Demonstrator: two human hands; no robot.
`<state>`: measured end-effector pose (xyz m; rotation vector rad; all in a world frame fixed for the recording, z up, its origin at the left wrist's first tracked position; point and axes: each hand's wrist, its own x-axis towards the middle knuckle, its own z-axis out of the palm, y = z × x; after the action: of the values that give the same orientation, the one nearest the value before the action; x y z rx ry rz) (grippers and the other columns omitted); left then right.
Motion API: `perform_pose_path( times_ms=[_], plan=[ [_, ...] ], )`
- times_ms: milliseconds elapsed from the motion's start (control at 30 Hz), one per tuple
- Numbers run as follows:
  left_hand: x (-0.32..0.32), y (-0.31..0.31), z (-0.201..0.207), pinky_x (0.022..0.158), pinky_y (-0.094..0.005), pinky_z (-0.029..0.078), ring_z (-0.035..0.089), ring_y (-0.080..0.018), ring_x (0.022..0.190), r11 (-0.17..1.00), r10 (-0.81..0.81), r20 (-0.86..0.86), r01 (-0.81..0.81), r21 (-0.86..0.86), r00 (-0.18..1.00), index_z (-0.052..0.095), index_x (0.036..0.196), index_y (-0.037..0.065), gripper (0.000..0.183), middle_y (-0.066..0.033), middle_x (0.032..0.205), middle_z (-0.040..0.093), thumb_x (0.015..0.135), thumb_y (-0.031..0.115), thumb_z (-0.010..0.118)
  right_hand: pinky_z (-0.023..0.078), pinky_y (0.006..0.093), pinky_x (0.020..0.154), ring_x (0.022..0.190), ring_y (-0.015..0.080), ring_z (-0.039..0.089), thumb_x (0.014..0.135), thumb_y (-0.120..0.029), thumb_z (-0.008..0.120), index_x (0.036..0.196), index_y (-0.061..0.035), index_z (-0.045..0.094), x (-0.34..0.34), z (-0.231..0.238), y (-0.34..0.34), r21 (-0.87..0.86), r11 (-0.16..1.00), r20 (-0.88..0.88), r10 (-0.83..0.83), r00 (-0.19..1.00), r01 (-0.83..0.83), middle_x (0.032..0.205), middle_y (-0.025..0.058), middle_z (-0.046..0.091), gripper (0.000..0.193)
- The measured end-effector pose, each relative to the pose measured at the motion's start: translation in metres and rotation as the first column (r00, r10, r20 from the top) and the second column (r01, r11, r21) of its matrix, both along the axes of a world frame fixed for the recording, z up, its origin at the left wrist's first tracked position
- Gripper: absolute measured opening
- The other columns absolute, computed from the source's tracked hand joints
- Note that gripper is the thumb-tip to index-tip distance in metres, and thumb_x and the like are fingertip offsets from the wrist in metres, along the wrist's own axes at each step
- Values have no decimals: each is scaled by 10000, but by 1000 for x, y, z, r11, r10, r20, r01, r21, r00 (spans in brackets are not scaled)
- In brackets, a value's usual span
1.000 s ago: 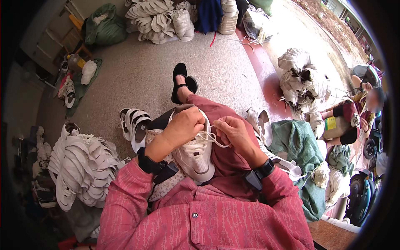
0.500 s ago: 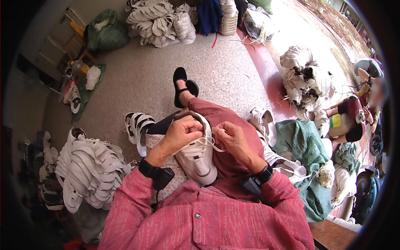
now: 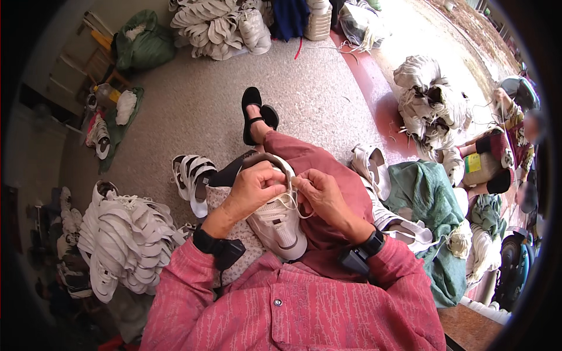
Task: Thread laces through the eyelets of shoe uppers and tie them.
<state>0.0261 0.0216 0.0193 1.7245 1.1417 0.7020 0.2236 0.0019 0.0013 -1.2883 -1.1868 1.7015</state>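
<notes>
A white sneaker (image 3: 282,237) lies across my lap, its toe toward me and its dark-lined collar facing away. My left hand (image 3: 256,186) is closed over the shoe's opening, thumb and fingers together at the upper eyelets. Opposite it, my right hand (image 3: 319,192) pinches the white shoelace (image 3: 291,205) at the collar's right edge. The lace loops loosely below both hands, over the tongue. Exactly what lies between the fingertips is partly hidden.
Stacked white shoe uppers (image 3: 126,240) stand at my left, with striped shoes (image 3: 193,175) near my knee. At my right are more white shoes (image 3: 374,172) and a green cloth (image 3: 424,202). Other bundles (image 3: 433,108) lie farther off, near a seated person (image 3: 518,126).
My right hand has moved slightly left and up, closer to my left hand at the shoe's collar. The left hand stays almost in place.
</notes>
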Motion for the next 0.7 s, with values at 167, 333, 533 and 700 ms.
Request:
perform_pose_path(
  times_ms=[167, 333, 533, 700],
  plan=[
    [-3, 1, -5, 582, -211, 368, 452, -46, 679, 999, 24, 14, -25, 30, 1000, 675, 911, -6, 143, 35, 772, 460, 770, 3, 700, 352, 201, 404, 480, 58, 472, 957, -283, 570, 889, -45, 579, 5, 11, 9, -72, 993, 129, 106, 986, -98, 654, -8, 559, 248],
    [-2, 3, -3, 564, -260, 395, 483, -103, 630, 981, -9, -111, 30, 191, 994, 647, 827, 19, 78, -14, 753, 493, 765, 39, 690, 356, 226, 386, 478, 80, 487, 933, -271, 565, 836, -51, 567, 5, 7, 17, -196, 974, 57, 129, 990, -116, 628, -9, 524, 241],
    [-12, 0, 15, 617, -381, 467, 588, -290, 753, 762, 58, -322, 166, 626, 945, 558, 785, 47, 108, -85, 815, 526, 764, 83, 657, 369, 246, 439, 516, 125, 506, 967, -325, 506, 805, -68, 561, 22, 12, 21, -439, 851, -460, 61, 886, -287, 692, 22, 562, 309],
    [-43, -4, 40, 636, -379, 466, 589, -275, 756, 795, 174, -512, 187, 578, 841, 571, 763, 68, 81, -77, 796, 520, 769, 112, 638, 492, 274, 647, 801, 173, 603, 989, -380, 452, 932, -24, 632, 23, 24, 16, -381, 891, -507, 21, 862, -246, 835, 67, 613, 403]
  ],
)
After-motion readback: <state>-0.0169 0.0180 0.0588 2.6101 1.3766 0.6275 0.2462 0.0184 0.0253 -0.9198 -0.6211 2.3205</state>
